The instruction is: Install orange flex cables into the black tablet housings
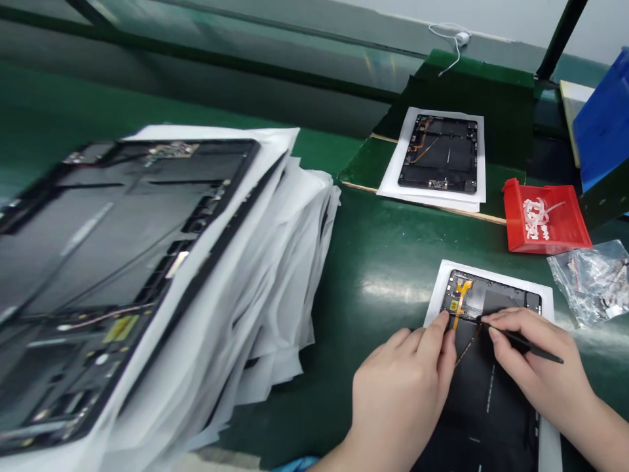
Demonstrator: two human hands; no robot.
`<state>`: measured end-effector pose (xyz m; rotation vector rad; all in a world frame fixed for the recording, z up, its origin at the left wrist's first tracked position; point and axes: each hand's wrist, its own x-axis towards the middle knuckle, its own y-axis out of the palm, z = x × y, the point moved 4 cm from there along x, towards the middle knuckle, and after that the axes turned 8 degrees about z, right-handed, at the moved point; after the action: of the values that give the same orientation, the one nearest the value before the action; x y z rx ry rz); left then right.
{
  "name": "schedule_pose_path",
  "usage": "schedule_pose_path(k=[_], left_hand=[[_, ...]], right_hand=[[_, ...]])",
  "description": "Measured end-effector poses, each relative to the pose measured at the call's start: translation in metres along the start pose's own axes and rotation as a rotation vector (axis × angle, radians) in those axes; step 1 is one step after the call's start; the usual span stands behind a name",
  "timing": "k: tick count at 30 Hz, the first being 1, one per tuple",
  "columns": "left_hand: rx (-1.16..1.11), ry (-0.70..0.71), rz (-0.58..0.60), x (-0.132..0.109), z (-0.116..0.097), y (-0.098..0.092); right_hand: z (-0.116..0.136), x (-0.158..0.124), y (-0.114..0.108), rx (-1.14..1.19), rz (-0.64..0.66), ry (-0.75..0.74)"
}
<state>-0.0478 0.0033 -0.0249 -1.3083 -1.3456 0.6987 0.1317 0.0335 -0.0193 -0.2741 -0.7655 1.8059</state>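
Note:
A black tablet housing lies on white sheeting in front of me, its inner side facing up. An orange flex cable runs down near its upper left corner. My left hand bears on the housing's left edge, with thumb and index fingertips close together beside the cable; anything between them is hidden. In my right hand is a slim black hand tool, pinched like a pen. Its tip meets a dark strip just right of the cable. Whether it is tweezers or a spudger I cannot tell.
At left stands a tall stack of tablet housings interleaved with white sheets. Another housing lies farther back. On the right are a red bin of white strips, a clear plastic bag and a blue bin.

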Motion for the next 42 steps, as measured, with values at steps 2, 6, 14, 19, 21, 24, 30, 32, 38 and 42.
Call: schedule_pose_path(k=[2,6,14,19,21,24,30,32,38,42], left_hand=[[0.022,-0.004,0.011,0.0,0.001,0.001],[0.044,0.02,0.046,0.0,0.0,0.002],[0.015,0.029,0.041,-0.001,0.0,0.004],[0.017,0.011,0.061,-0.002,0.0,0.004],[0.019,0.007,0.067,-0.002,0.0,0.005],[0.014,-0.006,0.064,-0.002,0.0,0.006],[-0.008,0.007,0.064,-0.004,-0.005,0.007],[-0.021,0.01,0.064,-0.005,-0.007,0.007],[-0.005,0.001,0.046,-0.004,-0.01,0.006],[-0.01,0.009,0.029,-0.005,-0.011,0.005]], right_hand=[[0.0,0.0,0.0,-0.008,-0.016,0.001],[0.0,-0.002,0.001,-0.022,-0.023,0.008],[0.002,0.0,0.01,-0.006,0.037,-0.054],[0.002,0.005,0.017,0.003,0.076,-0.073],[0.0,0.008,0.018,-0.001,0.08,-0.059],[-0.004,0.011,0.018,0.021,0.074,0.008],[-0.007,0.019,0.017,0.072,0.092,0.097],[-0.006,0.023,0.019,0.072,0.103,0.096],[-0.004,0.027,0.023,0.049,0.125,0.079],[-0.004,0.025,0.022,0.039,0.142,0.074]])
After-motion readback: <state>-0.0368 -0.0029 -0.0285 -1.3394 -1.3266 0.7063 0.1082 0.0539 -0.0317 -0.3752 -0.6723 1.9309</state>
